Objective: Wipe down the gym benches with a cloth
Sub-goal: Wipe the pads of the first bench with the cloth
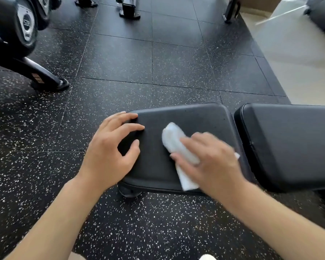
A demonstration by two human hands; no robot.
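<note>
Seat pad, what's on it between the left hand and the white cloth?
Nothing: in the head view, only bare black seat pad lies between the left hand and the white cloth.

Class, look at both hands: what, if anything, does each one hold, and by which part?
The right hand presses the white cloth by its middle onto the seat pad. The left hand holds nothing; it rests on the pad's left edge.
</note>
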